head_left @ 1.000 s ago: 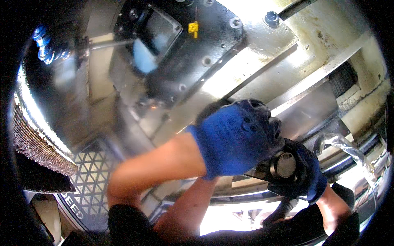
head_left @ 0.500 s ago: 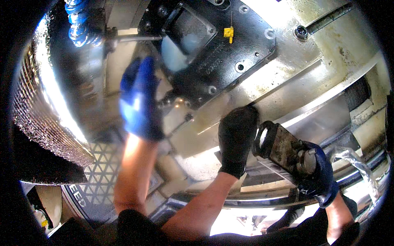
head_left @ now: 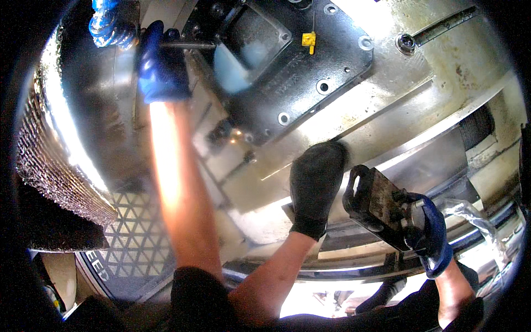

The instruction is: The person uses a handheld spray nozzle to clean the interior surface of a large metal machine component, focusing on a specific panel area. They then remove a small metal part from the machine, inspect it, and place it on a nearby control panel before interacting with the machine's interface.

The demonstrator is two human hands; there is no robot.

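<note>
My left hand (head_left: 163,69), in a blue glove, is at the upper left around one end of a thin metal rod (head_left: 200,45). The rod's other end points at a black plate (head_left: 301,91) with bolt holes and a square opening. Part of this hand is blurred. At the lower right my right hand (head_left: 434,235), also blue-gloved, is closed on a dark rectangular metal block (head_left: 381,202) with a slotted end and a silver round part (head_left: 415,216). Between them a black-covered limb (head_left: 318,182) with bare skin below it rests on the metal surface; whose it is, I cannot tell.
A small yellow piece (head_left: 308,41) with a thin wire lies on the black plate. A blue coiled hose (head_left: 105,25) hangs upper left, above a large ridged metal cylinder (head_left: 61,166). A socket-head bolt (head_left: 405,43) sits in a slot at upper right. Clear plastic (head_left: 475,213) lies right.
My left hand has moved up and left, from beside the plate to the metal rod, covering its left end. My right hand still holds the block, slightly turned.
</note>
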